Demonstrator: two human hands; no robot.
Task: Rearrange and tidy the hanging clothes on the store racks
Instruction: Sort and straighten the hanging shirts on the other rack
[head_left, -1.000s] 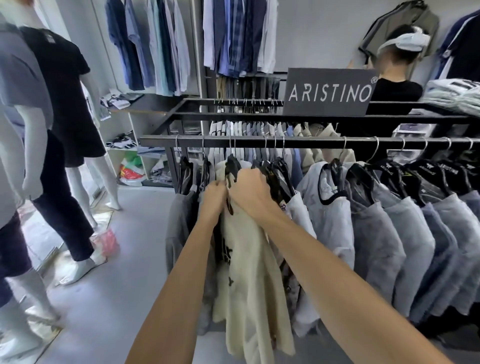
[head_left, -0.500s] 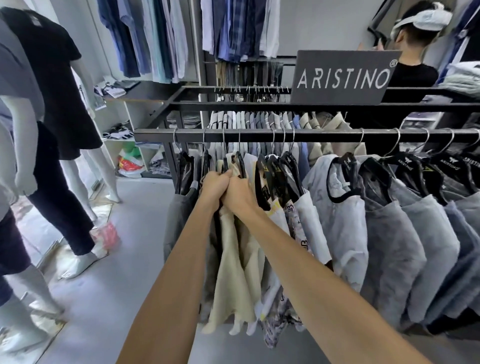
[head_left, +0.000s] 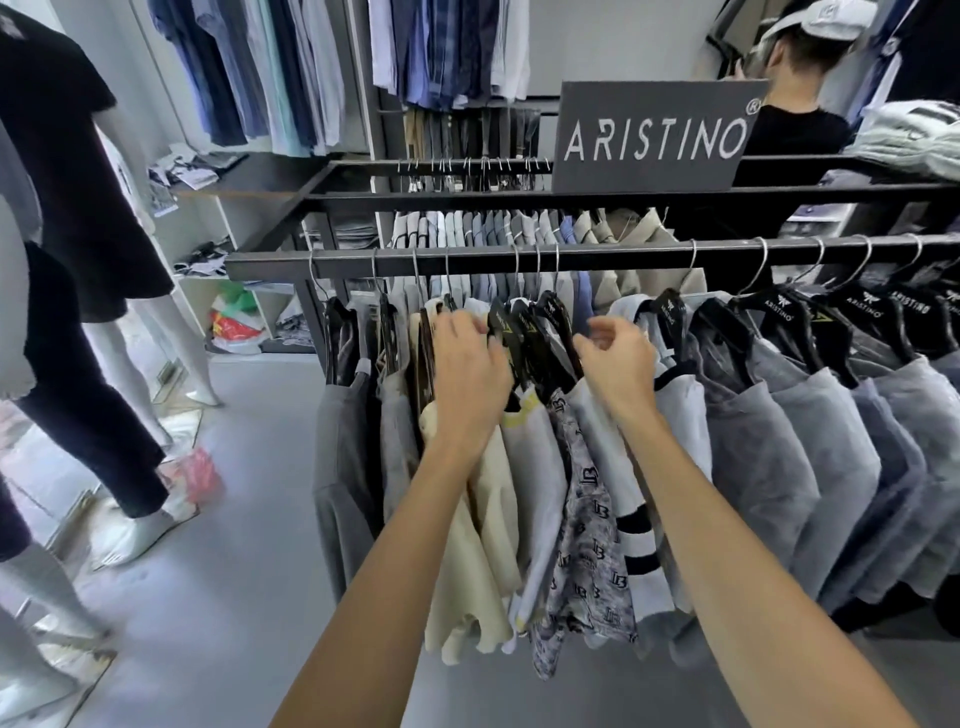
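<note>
Centre of frame: your left hand (head_left: 470, 371) lies over the tops of the hangers, fingers reaching down among the black hangers (head_left: 511, 332) beside the cream shirt (head_left: 480, 519). The fingers are hidden among the clothes, so I cannot tell whether its grip is clamped on a hanger.

Right of it, well apart: your right hand (head_left: 618, 364) hovers at the white shirt with dark stripes (head_left: 641, 525), fingers loosely curled and spread, grip apart, nothing in it.

The task's clothes hang on the dark rail (head_left: 519, 258) that crosses the frame at mid-height. A patterned grey shirt (head_left: 584, 540) hangs between your two forearms. A row of grey shirts (head_left: 810, 441) fills the right side of the frame.

Upper right: the ARISTINO sign (head_left: 652, 137) stands on the rack top, a person in a black top (head_left: 795, 130) behind it. Left edge: mannequins (head_left: 67, 208).
</note>
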